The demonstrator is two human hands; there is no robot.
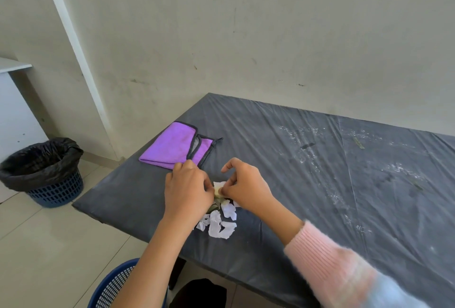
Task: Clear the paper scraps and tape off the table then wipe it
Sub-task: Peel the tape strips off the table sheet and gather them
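A pile of white paper scraps (219, 224) lies near the front left of the dark table (320, 184). My left hand (187, 192) and my right hand (243, 184) meet just above the pile, and both pinch a pale crumpled scrap (218, 188) between their fingertips. Greenish tape bits show under that scrap, partly hidden by my hands. A folded purple cloth (176, 145) rests on the table's far left corner, just beyond my left hand.
White dusty smears (310, 150) and small tape strips (358, 142) mark the table's right half. A blue bin with a black liner (46, 169) stands on the floor to the left. Another blue basket (113, 285) sits below the table's front edge.
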